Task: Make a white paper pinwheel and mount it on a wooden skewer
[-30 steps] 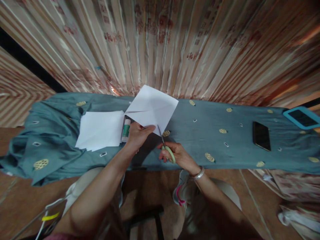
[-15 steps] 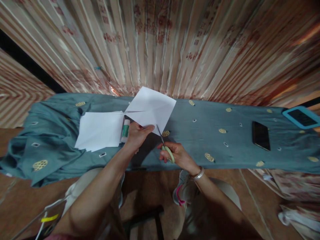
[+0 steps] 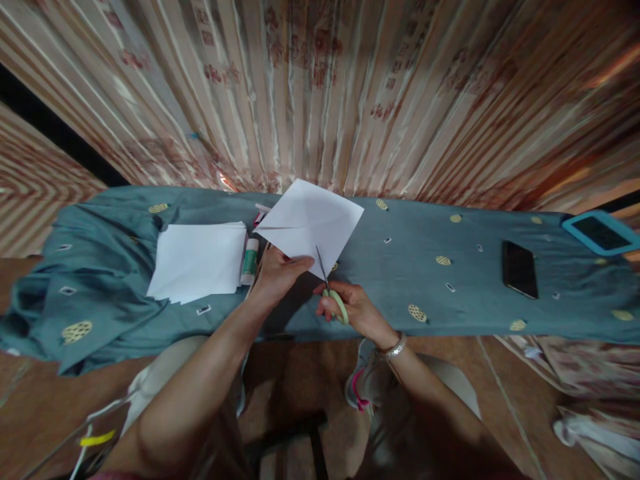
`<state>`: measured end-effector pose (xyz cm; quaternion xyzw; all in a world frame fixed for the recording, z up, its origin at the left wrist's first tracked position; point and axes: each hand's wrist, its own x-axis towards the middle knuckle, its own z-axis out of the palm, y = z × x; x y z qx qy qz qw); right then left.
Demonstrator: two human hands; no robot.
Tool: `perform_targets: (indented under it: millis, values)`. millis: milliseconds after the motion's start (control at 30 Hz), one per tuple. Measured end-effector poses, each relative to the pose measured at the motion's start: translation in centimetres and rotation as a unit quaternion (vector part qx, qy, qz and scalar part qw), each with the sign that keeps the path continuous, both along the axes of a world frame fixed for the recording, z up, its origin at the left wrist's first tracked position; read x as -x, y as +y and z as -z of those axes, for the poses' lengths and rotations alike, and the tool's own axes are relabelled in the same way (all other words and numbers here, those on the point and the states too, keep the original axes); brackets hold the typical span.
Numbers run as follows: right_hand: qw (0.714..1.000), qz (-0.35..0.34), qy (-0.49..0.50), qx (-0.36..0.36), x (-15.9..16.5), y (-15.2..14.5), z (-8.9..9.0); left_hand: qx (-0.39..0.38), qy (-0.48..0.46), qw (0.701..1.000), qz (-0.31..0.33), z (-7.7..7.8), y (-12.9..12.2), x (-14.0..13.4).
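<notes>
Near me, I see the right hand (image 3: 356, 312) closed on the scissors (image 3: 331, 292), blades at the paper's edge. The left hand (image 3: 277, 275) pinches the folded paper (image 3: 307, 223) at its lower corner, above the table (image 3: 450, 293). I judge cutting has just started; the blades must stay straight. A paper stack (image 3: 197, 261) lies at ten o'clock.

No text, label, brand or number can be read on anything in view
</notes>
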<state>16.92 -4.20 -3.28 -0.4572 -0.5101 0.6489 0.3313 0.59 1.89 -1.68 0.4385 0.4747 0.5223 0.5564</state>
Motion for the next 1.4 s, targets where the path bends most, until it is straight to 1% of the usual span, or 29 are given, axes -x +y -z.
perform_targets:
  millis: [100,533,667,900,1000,1233,1400]
  values:
    - [1.000,0.002,-0.002,-0.010,-0.04,0.00,-0.06,0.002,0.005,1.000,0.016,0.03,-0.21,-0.12]
    - [0.999,0.032,0.006,0.015,0.32,0.05,-0.06,0.023,0.011,1.000,0.004,-0.17,-0.23,-0.03]
    - [0.999,0.035,0.006,0.022,0.34,0.04,0.05,0.015,0.005,1.000,0.003,-0.04,-0.19,0.01]
    - [0.999,0.031,-0.014,-0.007,0.09,0.16,-0.14,0.000,0.022,0.999,0.029,0.49,-0.50,-0.06]
    - [0.999,0.028,-0.018,-0.013,0.05,0.21,-0.21,0.006,0.018,0.999,0.041,0.53,-0.60,-0.18]
    - [0.999,0.042,-0.015,-0.002,0.23,0.28,0.04,0.009,0.023,0.999,0.026,0.76,-0.55,-0.14]
    - [0.999,0.043,-0.014,-0.015,0.28,0.36,-0.16,0.005,0.037,0.998,0.043,0.62,-0.80,-0.16]
